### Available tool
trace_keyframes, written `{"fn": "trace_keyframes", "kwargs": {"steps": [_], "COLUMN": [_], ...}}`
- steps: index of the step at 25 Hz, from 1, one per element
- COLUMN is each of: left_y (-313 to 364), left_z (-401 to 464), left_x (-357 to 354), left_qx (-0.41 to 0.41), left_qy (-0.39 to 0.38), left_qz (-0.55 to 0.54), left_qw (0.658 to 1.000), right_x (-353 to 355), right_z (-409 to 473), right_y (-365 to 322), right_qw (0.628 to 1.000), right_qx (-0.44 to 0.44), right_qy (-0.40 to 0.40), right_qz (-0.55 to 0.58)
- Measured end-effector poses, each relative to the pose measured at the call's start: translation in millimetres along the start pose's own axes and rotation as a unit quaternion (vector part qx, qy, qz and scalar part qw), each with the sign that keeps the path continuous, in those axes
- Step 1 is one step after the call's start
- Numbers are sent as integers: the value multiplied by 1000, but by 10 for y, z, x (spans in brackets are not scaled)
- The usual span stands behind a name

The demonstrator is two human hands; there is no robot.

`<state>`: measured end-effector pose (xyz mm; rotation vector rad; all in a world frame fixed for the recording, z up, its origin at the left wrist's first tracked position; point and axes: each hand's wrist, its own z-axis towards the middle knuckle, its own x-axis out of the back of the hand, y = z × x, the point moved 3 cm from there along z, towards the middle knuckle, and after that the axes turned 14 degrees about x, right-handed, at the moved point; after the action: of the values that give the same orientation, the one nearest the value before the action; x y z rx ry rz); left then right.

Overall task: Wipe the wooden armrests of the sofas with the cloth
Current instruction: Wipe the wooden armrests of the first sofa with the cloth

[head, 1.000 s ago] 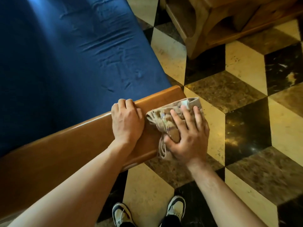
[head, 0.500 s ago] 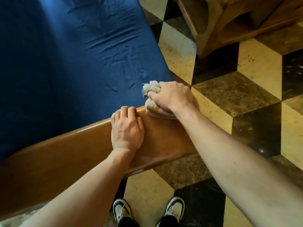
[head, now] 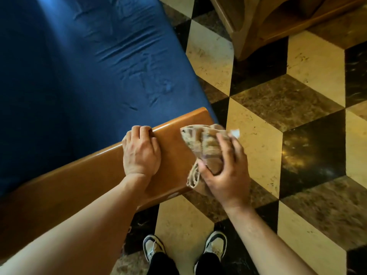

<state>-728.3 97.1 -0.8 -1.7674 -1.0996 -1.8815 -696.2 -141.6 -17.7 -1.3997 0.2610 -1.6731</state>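
A glossy wooden armrest (head: 83, 175) runs from lower left to its rounded end near the centre. My left hand (head: 141, 153) lies flat on top of it, fingers curled over the far edge. My right hand (head: 226, 171) grips a crumpled beige cloth (head: 202, 143) and presses it against the armrest's end face, which the cloth mostly hides. The hand is slightly blurred.
The sofa's blue seat cushion (head: 89, 66) fills the upper left. A wooden furniture piece (head: 258, 26) stands at the top right on the patterned marble floor (head: 297, 116). My two shoes (head: 184, 249) stand just below the armrest's end.
Half a second ago my right hand held the cloth at the armrest's far corner beside the cushion. It has swept back toward me and right, over the end face. The left hand stayed put.
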Motion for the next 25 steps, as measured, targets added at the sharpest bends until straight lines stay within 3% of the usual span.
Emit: {"fn": "trace_keyframes", "kwargs": {"steps": [3, 7, 11, 14, 25], "left_y": [-14, 133, 566, 1008, 1750], "left_z": [-16, 31, 248, 408, 2000], "left_x": [-29, 26, 168, 177, 784], "left_qx": [0, -11, 10, -30, 75], "left_qy": [16, -6, -42, -54, 20], "left_qz": [1, 106, 127, 80, 33], "left_qw": [1000, 994, 991, 995, 996], "right_x": [39, 209, 383, 315, 296], "right_z": [-212, 30, 765, 1470, 3764], "right_y": [180, 505, 684, 565, 491], "right_qw": [946, 901, 941, 944, 947], "right_qx": [-196, -292, -255, -218, -117], "right_qy": [54, -12, -105, -164, -275], "right_qz": [253, 320, 195, 188, 115]}}
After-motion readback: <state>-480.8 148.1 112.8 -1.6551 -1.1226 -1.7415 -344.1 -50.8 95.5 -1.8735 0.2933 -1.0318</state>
